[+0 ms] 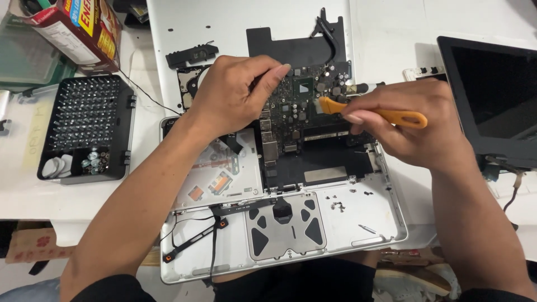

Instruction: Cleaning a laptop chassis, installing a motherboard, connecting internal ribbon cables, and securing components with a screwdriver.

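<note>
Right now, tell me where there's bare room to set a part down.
Free: the white table strip left of the black bit tray, and the bare metal right of the trackpad, apart from a few loose screws. Crowded: the logic board, under the left hand and right hand.

I see the opened laptop case [369, 218] as matt, silvery brushed metal. The circuit board [305, 106] looks dark and matt, dotted with small shiny chips. The brush [391, 116] has a smooth, glossy orange plastic handle. The bit tray [84, 126] is matt black plastic; the worktop [391, 33] is plain smooth white.
</note>
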